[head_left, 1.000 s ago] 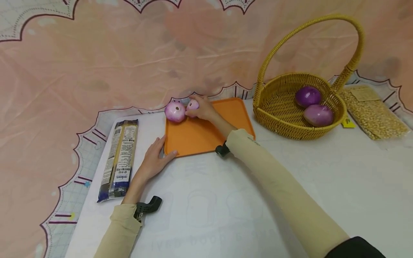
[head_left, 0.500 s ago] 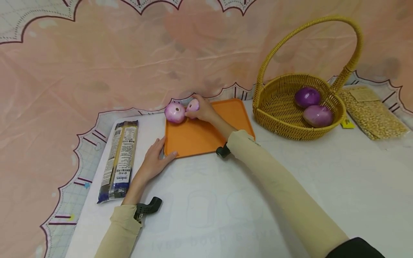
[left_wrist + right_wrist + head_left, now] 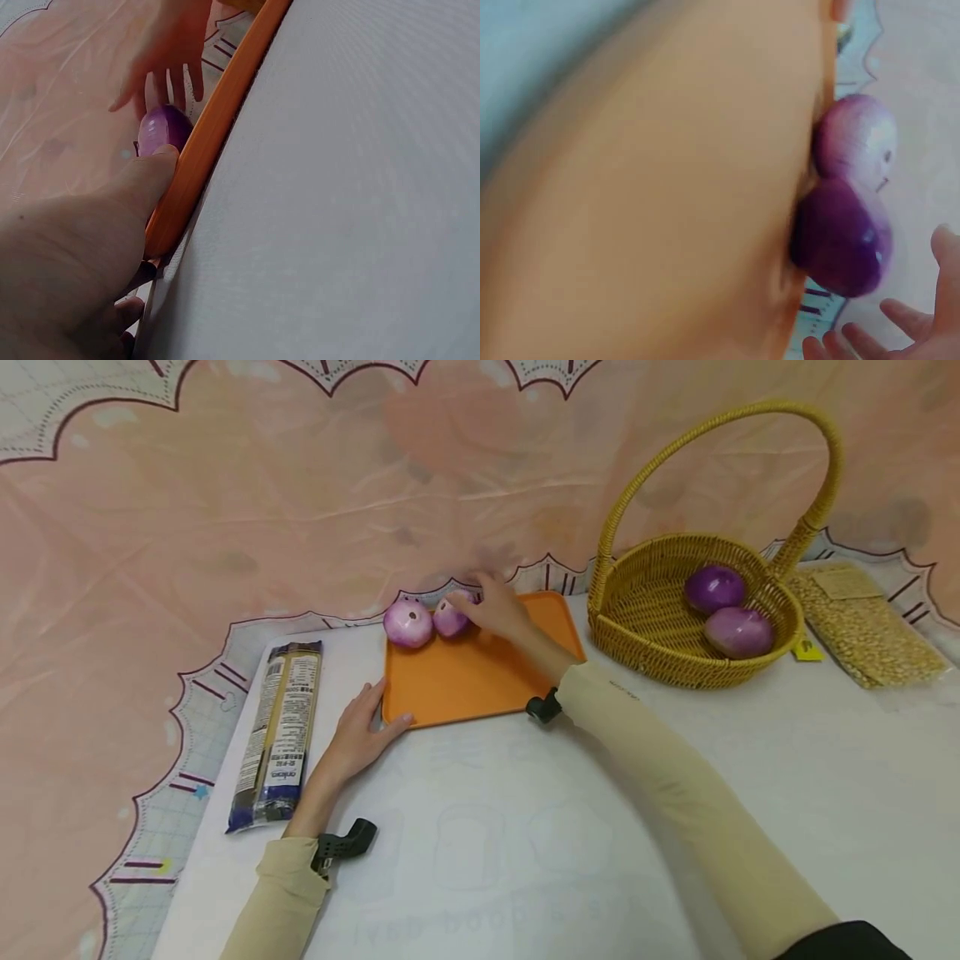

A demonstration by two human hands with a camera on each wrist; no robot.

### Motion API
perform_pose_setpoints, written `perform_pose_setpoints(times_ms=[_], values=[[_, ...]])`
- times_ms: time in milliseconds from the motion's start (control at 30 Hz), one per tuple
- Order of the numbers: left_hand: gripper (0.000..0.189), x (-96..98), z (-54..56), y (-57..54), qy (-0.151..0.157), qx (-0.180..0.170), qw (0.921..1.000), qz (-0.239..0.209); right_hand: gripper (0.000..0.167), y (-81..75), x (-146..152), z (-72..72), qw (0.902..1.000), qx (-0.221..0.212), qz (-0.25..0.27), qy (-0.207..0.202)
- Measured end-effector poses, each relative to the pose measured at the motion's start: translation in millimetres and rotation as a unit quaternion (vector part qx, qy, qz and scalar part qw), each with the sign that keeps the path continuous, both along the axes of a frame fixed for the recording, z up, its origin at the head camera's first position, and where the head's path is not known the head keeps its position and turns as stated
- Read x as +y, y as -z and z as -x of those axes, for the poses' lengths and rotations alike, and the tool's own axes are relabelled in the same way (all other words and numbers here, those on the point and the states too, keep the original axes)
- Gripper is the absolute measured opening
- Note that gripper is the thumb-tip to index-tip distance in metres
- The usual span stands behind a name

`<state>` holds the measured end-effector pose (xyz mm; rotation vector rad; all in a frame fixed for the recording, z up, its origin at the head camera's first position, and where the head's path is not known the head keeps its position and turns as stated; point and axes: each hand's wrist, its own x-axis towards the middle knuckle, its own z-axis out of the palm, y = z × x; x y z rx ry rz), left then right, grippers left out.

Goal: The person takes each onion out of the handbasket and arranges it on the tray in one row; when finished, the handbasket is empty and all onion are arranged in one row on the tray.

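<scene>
Two purple onions lie side by side at the back left of an orange tray [image 3: 480, 681]: a paler onion [image 3: 408, 623] and a darker-sided onion [image 3: 844, 236]. They touch each other in the right wrist view. Just right of the second onion is my right hand [image 3: 501, 608], its fingers spread and apart from it in both wrist views. My left hand [image 3: 356, 739] rests at the tray's front left corner. Its thumb [image 3: 154, 176] lies on the front rim and its straight fingers lie along the left edge.
A wicker basket [image 3: 652, 652] with a tall handle holds two more purple onions [image 3: 738, 632] at the right. Beyond it lies a bag of yellow kernels [image 3: 873, 631]. A long printed packet [image 3: 277, 735] lies left of the tray. Patterned cloth [image 3: 337, 510] rises behind the white table [image 3: 480, 852].
My right hand has let go of the second onion and drawn back to the right. That onion now rests on the tray against the first. My left hand has stayed in place.
</scene>
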<state>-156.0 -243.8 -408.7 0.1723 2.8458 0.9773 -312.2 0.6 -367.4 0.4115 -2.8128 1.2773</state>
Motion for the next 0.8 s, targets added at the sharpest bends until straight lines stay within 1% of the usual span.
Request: perform_pose_setpoints(times_ms=[100, 300, 400, 533, 600, 733, 800], values=[[0.085, -0.9, -0.2, 0.1, -0.001, -0.002, 1.0000, 0.001, 0.061, -7.7, 4.3, -0.9, 0.9995, 0.005, 0.030, -0.002], [0.084, -1.1, -1.1, 0.7, -0.002, -0.006, 1.0000, 0.001, 0.058, -22.7, 10.4, -6.9, 0.9963, -0.012, 0.085, -0.001], [0.084, -0.6, -0.5, 0.8, -0.003, -0.005, 1.0000, -0.001, 0.058, -27.9, 13.6, -9.7, 0.9956, -0.010, 0.093, -0.007], [0.084, -0.1, 0.0, 0.2, -0.002, -0.002, 1.0000, -0.001, 0.056, -31.3, 18.4, -11.4, 0.9946, 0.003, 0.101, -0.024], [0.084, 0.1, 0.2, -0.1, -0.001, -0.001, 1.0000, -0.001, 0.054, -32.8, 20.8, -13.0, 0.9932, -0.001, 0.112, -0.033], [0.084, 0.3, 0.5, -0.6, -0.001, 0.000, 1.0000, 0.000, 0.051, -38.9, 26.0, -18.2, 0.9878, -0.028, 0.146, -0.047], [0.083, 0.2, 0.7, -0.9, -0.001, 0.001, 1.0000, 0.001, 0.047, -43.7, 29.1, -22.0, 0.9801, -0.053, 0.181, -0.063]])
